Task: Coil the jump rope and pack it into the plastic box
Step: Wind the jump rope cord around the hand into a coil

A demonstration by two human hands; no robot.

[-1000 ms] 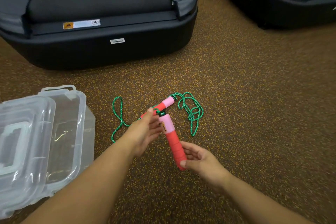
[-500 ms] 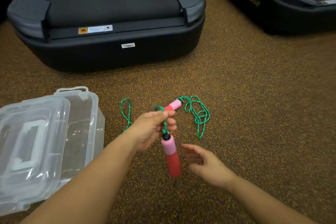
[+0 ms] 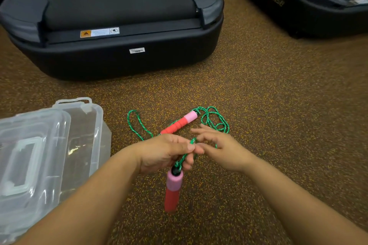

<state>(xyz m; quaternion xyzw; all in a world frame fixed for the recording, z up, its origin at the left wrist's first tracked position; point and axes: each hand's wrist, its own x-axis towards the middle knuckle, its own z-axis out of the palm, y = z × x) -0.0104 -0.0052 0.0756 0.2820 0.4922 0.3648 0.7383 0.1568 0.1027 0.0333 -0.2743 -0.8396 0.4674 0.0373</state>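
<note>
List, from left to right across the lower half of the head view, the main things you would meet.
plastic box → left hand → hanging handle → right hand

I see the plastic box (image 3: 83,137) on the floor (image 3: 278,125) at left, its lid (image 3: 29,155) beside it. The jump rope (image 3: 211,119) lies right of the box, with a treadmill (image 3: 119,26) behind both.
</note>
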